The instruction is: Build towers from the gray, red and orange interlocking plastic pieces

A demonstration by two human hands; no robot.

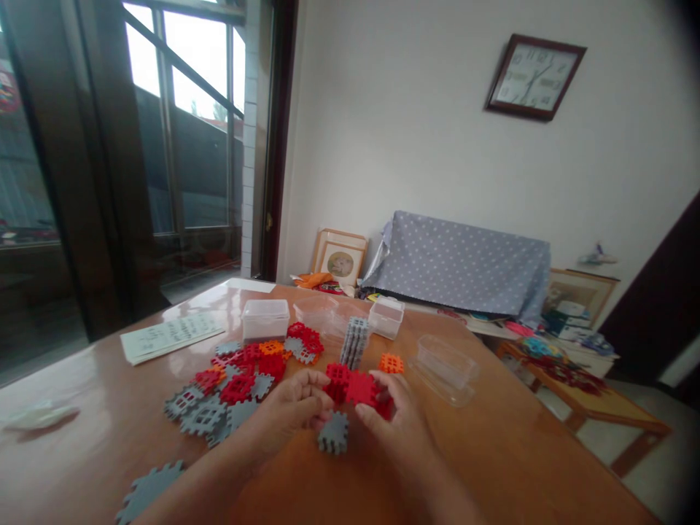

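Near the frame's lower middle, the left hand (292,408) and right hand (397,415) are both gripping joined red tiles (355,386), bracing them together above a grey tile (333,434).

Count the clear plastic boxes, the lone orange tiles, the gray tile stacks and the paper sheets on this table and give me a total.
Clear plastic boxes: 4
Orange tile lying alone: 1
Upright stack of gray tiles: 1
Printed paper sheet: 1
Total: 7
The loose pile of red, gray and orange tiles overlaps too much to count.
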